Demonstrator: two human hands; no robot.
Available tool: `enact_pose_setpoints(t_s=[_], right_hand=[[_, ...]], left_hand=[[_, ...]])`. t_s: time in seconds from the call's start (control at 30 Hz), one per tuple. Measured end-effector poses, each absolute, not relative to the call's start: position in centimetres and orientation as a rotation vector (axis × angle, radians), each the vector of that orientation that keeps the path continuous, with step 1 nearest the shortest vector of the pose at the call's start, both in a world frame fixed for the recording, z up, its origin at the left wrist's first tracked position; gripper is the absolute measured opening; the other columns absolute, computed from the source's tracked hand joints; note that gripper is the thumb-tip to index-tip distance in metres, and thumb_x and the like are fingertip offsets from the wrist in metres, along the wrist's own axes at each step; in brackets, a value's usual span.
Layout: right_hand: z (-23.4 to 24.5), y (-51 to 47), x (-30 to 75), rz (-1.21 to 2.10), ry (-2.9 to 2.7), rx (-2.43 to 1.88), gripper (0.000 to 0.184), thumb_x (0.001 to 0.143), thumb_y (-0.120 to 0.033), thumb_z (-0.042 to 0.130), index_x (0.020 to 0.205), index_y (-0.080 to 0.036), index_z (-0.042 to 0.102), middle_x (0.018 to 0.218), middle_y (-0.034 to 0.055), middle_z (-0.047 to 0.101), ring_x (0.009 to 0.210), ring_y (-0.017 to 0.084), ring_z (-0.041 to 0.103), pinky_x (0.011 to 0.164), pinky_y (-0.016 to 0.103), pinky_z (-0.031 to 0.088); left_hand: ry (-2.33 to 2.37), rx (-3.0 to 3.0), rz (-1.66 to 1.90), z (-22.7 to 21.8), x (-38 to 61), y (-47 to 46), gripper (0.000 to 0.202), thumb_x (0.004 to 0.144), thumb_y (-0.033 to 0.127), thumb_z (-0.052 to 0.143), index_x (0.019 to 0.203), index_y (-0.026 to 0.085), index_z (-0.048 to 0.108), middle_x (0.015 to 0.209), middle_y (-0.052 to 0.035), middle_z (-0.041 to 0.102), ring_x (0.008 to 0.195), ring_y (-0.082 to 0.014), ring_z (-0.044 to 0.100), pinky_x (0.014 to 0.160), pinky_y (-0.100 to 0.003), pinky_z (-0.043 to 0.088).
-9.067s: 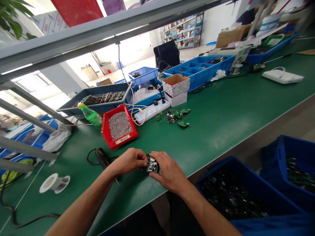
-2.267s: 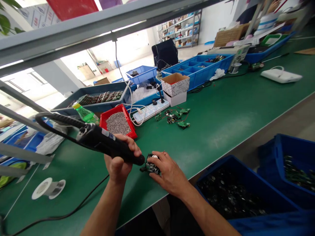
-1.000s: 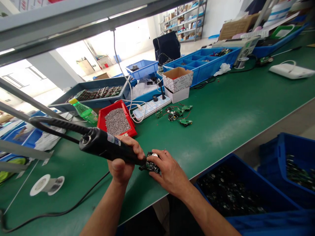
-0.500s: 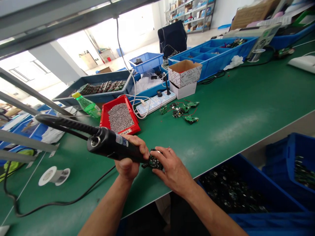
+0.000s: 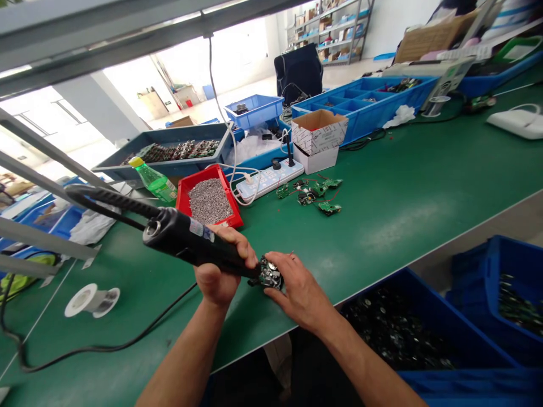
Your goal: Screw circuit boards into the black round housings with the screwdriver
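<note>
My left hand (image 5: 221, 287) is wrapped round a black electric screwdriver (image 5: 190, 242), its cable end up to the left. The front of the screwdriver points down at a small round circuit-board assembly (image 5: 270, 275) with black and silvery parts. Its tip is hidden, so contact cannot be made out. My right hand (image 5: 302, 293) grips the assembly from the right, thumb on the near side and fingers on the far side, keeping it low over the green bench (image 5: 382, 220). Beyond my hands stands a red bin (image 5: 237, 217) of tiny metal screws.
Several green boards with red wires (image 5: 326, 208) lie ahead, near a power strip (image 5: 271, 176) and an open carton (image 5: 320, 134). A solder spool (image 5: 85, 299) and the black cable (image 5: 127, 345) are at left. Blue crates (image 5: 424, 353) of parts sit below the bench edge at right.
The rear of the screwdriver has shifted slightly left. My right fingers have moved a little aside, so more of the assembly shows. Both hands keep their hold.
</note>
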State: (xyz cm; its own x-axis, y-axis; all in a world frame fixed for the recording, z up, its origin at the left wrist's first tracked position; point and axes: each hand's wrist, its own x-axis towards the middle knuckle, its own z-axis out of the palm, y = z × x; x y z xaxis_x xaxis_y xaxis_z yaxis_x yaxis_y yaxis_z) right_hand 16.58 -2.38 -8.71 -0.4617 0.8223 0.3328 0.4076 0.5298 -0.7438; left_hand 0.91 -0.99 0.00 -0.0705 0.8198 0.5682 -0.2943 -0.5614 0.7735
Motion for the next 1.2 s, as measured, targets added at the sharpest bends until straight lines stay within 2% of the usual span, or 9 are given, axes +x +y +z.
enact_pose_setpoints(t_s=[0.83,1.2], right_hand=[[-8.2,-2.4,16.6,0.806,-2.033,-1.003,0.064,0.077,-0.014,0.073,0.134,-0.025,0.044,0.132,0.0097,0.057,0.117,0.028,0.053,0.107,0.053,0.04],[-8.5,-2.4,16.8,0.821,-2.027,-1.01,0.065,0.079,-0.016,0.074,0.136,-0.022,0.043,0.133,0.0082,0.057,0.117,0.027,0.05,0.11,0.051,0.038]], left_hand=[[0.657,1.38,1.701,-1.1,2.3,-1.0,0.054,0.07,0.066,0.071,0.087,0.016,0.059,0.064,0.0001,0.057,0.046,-0.0141,0.057,0.045,-0.028,0.049],[0.643,1.392,1.754,-0.2,1.7,-0.5,0.057,0.074,0.073,0.061,0.088,0.018,0.057,0.064,0.001,0.056,0.046,-0.015,0.057,0.043,-0.029,0.05]])
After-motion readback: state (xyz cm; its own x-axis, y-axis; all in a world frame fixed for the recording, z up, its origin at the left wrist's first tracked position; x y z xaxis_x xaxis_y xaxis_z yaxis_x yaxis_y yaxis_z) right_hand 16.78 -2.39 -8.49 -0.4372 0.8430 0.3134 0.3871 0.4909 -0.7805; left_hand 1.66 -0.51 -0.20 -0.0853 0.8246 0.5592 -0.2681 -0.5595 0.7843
